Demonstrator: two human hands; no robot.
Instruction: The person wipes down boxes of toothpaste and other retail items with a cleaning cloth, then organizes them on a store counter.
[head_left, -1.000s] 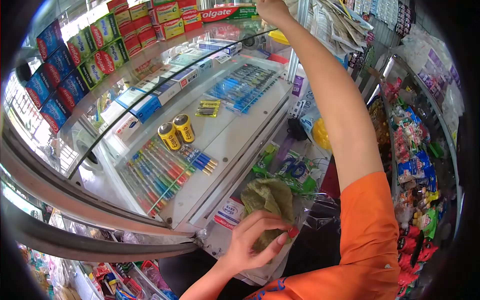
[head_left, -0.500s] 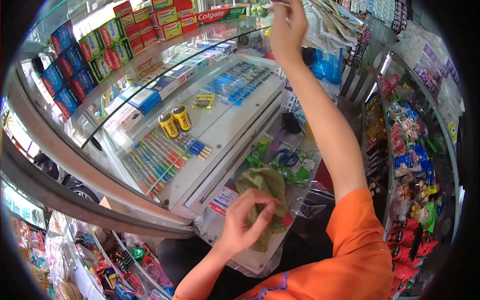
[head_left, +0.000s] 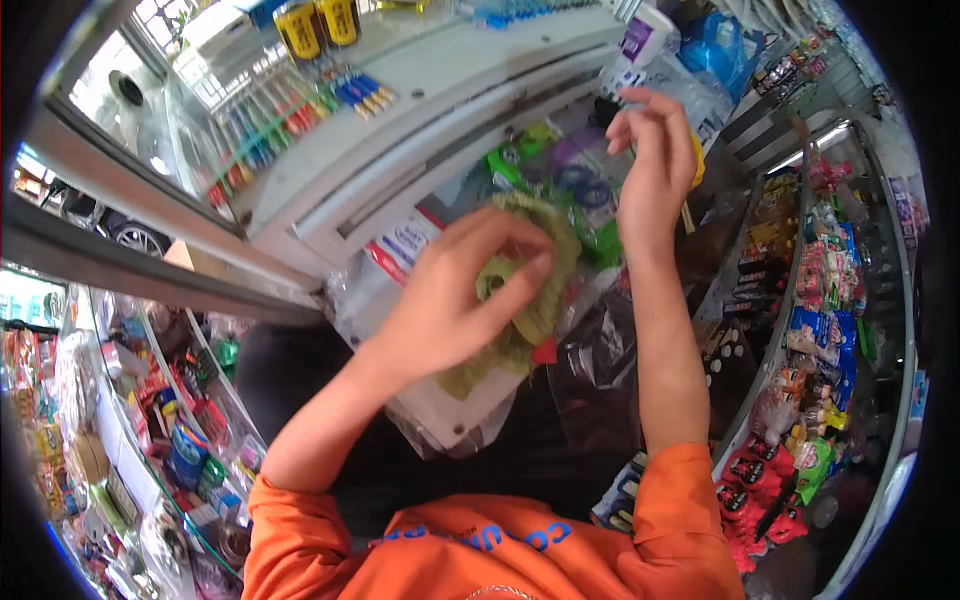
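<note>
My left hand [head_left: 475, 290] hovers over a crumpled olive-green cloth [head_left: 555, 275], its fingers curved and the thumb apart from them. Cloth shows through the gap between thumb and fingers. My right hand [head_left: 655, 175] is raised to the right of the cloth, palm turned inward, fingers loosely bent and nothing in them. Below the cloth, part of a white board [head_left: 470, 415] shows. Green plastic packets [head_left: 600, 240] lie beyond the cloth, and a red-and-white pack [head_left: 400, 245] sits at its left.
The display case [head_left: 430, 125] ahead holds pens [head_left: 265, 145] and two yellow batteries [head_left: 300, 30]. A white bottle [head_left: 645, 40] and blue plastic bag [head_left: 725, 50] stand at the back right. Shelves of packaged goods [head_left: 820, 340] line the right; more shelves [head_left: 190, 450] fill the left.
My right hand has come down from high above the glass counter to beside the cloth. My left thumb and fingers stay curved over the cloth. The view has tilted downward.
</note>
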